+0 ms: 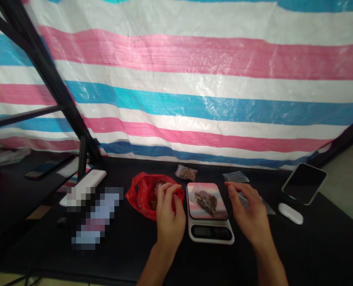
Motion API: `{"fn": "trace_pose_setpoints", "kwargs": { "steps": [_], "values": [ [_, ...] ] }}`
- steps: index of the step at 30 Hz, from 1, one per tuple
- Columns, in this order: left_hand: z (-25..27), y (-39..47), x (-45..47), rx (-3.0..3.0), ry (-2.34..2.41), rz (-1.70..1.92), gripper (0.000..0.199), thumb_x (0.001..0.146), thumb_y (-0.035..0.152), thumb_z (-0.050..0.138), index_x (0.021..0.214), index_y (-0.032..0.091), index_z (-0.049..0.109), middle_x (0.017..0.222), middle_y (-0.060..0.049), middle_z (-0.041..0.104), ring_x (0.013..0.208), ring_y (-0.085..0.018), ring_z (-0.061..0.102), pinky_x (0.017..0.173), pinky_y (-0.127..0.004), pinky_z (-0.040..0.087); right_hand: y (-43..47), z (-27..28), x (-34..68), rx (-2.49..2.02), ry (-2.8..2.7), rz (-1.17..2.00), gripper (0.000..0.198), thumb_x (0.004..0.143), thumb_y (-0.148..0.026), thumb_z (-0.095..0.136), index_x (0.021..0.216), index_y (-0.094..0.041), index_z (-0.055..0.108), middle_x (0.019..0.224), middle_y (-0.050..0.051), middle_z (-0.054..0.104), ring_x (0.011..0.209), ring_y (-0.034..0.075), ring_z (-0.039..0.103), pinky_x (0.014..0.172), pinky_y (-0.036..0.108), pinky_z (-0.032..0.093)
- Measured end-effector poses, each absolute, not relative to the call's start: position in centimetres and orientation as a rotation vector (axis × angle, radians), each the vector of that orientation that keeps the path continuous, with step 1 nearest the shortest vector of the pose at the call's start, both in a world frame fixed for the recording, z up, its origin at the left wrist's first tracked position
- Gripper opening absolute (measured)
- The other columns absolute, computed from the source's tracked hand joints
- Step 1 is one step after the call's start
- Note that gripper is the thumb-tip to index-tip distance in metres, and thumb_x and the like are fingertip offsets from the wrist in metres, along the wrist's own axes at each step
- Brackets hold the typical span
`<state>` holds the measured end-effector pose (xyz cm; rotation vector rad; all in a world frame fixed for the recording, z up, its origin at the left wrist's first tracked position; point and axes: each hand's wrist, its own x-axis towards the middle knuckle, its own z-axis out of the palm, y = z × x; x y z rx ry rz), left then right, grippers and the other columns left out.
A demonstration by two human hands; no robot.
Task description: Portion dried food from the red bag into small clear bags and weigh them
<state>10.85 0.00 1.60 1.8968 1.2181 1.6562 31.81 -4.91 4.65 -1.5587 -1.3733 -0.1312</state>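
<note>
Holds left hand (170,210) at near right side of red plastic bag (136,198), covering part of it. Slants forearm up and rightward from bottom edge, with back of hand toward camera. Bends fingers loosely at knuckles, with tips angled right; sets thumb apart from fingers, so reads as loosely spread. Can't tell whether touching bag.

Holds right hand (249,208) just right of scale (222,207). Slants forearm up and leftward from bottom edge, with back of hand mostly up. Points index finger and thumb left, with tips close together near platform's right edge. Can't tell whether pinching anything or pressing tip to tip. Covers part of flat clear bag (270,207) on black table (209,264).

Find filled clear bag (207,201), dark brown inside, lying on scale platform between both hands, apart from each. Can't read scale display (207,232).

See brown pieces (155,192) inside red plastic bag. See small bag of brown bits (187,173) behind scale, toward left, plus second flat bag (235,176) just beyond right fingertips. Note phone (305,183) and white case (291,213) right of right hand, white oblong thing (91,180) far left, partly pixelated. Note striped sheet (194,59) behind table.
</note>
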Motion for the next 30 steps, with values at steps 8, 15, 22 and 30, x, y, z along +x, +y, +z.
{"fn": "trace_pose_setpoints", "kwargs": {
  "steps": [8,15,22,30],
  "values": [
    [1.8,-0.2,11.5,1.901,1.221,1.667,0.026,0.093,0.007,0.045,0.104,0.021,0.063,0.109,-0.007,0.06,0.105,-0.02,0.062,0.094,-0.034,0.052,-4.1,2.9,30.3,-1.783,-1.486,-0.03,0.032,0.09,-0.05,0.061,0.11,-0.029,0.075,0.111,0.008,0.071,0.109,0.031,0.06,0.097,0.052,0.042],
    [1.8,-0.4,11.5,1.906,1.186,1.663,0.025,0.093,0.007,0.046,0.103,0.022,0.064,0.106,-0.007,0.064,0.102,-0.019,0.064,0.091,-0.033,0.053,-3.0,1.0,29.0,-1.822,-1.602,-0.005,0.032,0.078,-0.042,0.075,0.108,-0.03,0.075,0.121,0.009,0.068,0.116,0.036,0.054,0.097,0.056,0.044],
    [2.3,0.5,10.0,1.625,1.288,1.899,0.016,0.093,0.013,0.05,0.091,0.021,0.064,0.091,-0.003,0.063,0.087,-0.017,0.062,0.078,-0.029,0.051,-1.6,2.6,27.0,-1.563,-1.584,0.333,0.023,0.09,-0.032,0.062,0.11,-0.025,0.071,0.105,0.007,0.072,0.1,0.025,0.066,0.091,0.042,0.053],
    [1.6,3.0,4.8,1.178,1.535,2.129,0.003,0.088,0.021,0.058,0.089,0.02,0.06,0.084,0.001,0.057,0.076,-0.014,0.056,0.071,-0.028,0.046,-0.1,2.4,20.9,-1.425,-1.702,0.426,0.034,0.089,-0.016,0.058,0.119,-0.026,0.069,0.119,0.007,0.066,0.113,0.025,0.062,0.101,0.041,0.05]
  ]
}}
